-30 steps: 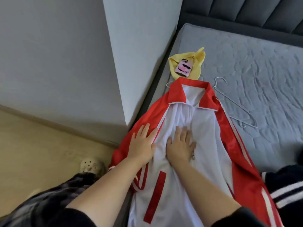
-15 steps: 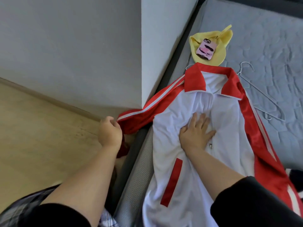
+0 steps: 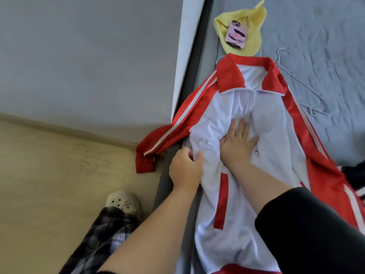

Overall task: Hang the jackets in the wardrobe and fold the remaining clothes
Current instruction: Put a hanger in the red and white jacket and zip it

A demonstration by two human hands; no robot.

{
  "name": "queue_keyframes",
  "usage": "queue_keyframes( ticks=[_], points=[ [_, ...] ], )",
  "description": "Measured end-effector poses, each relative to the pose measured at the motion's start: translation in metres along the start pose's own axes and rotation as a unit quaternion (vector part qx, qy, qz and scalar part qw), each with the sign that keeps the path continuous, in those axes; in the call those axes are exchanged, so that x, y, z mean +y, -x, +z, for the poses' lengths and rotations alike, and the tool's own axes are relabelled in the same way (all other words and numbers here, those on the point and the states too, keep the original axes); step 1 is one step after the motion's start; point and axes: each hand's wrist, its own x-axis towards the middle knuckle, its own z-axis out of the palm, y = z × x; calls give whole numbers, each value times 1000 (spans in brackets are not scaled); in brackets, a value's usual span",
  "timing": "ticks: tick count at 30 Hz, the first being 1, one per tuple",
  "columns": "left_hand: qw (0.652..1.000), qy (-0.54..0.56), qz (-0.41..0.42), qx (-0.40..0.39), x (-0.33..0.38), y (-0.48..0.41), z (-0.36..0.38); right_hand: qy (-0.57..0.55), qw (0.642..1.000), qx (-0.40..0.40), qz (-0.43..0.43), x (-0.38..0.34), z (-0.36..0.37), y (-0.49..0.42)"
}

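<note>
- Grey quilted bedding covered the bed in the head view, with a grey wall and pale wooden floor to its left.
- A red-and-white jacket lay front-up along the bed's left side, its red collar at the far end and its hem nearest the camera.
- The jacket's sleeve on the wall side, red with a white stripe, trailed off the edge of the bed, and its cuff lay on the floor.
- The person's right hand pressed flat on the white chest panel, fingers straight and spread, just beside the zip.
- The left hand sat at the bed's edge, fingers and thumb curled round a bunched fold of the jacket's white fabric.
- A yellow garment lay just beyond the collar, touching it, with a pink-cased phone resting on top.
- A wire hanger lay on the bedding just right of the collar.
- A dark garment with white stripes showed at the right edge, beside the jacket's other red sleeve.
- Below, a cream clog and a plaid trouser leg stood on the floor.
</note>
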Motion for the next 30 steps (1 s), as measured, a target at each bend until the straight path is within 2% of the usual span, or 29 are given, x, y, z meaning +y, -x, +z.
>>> queue_keyframes(
  ticks=[4,9,12,14,17,19,21,22,23,24,25,26,27,29,30],
  points=[
    [997,50,53,8,0,21,5,-12,1000,6,-17,5,-9,-2],
    [994,14,18,-104,-6,62,-10,-105,985,-93,-100,35,-28,34],
    [992,-33,44,-117,-13,89,-21,-166,967,-135,-141,57,-29,74],
    [995,-24,41,-84,-12,104,-27,-211,953,-159,-148,66,-28,100],
    [985,142,-88,43,0,112,-34,-254,940,-169,-154,78,-30,137],
    [972,127,-171,100,-1,120,-40,-265,937,-157,-166,90,-34,164],
    [968,72,-201,131,-14,126,-47,-298,932,-124,-163,103,-39,190],
    [972,41,-178,149,-18,131,-50,-315,930,-103,-160,111,-41,203],
    [978,7,-110,176,-18,136,-53,-325,928,-80,-163,119,-43,215],
    [981,-39,4,188,-16,141,-53,-328,927,-56,-172,128,-43,227],
    [973,-86,128,169,-12,147,-51,-323,927,-34,-186,138,-41,239],
    [959,-121,234,109,-6,155,-47,-312,929,-14,-201,147,-39,249],
    [942,-153,299,4,-1,165,-42,-297,931,3,-214,156,-36,258],
    [881,-253,325,-233,2,185,-28,-268,936,17,-230,173,-28,267],
    [838,-323,319,-303,0,192,-21,-252,939,-8,-235,181,-25,269]
  ],
)
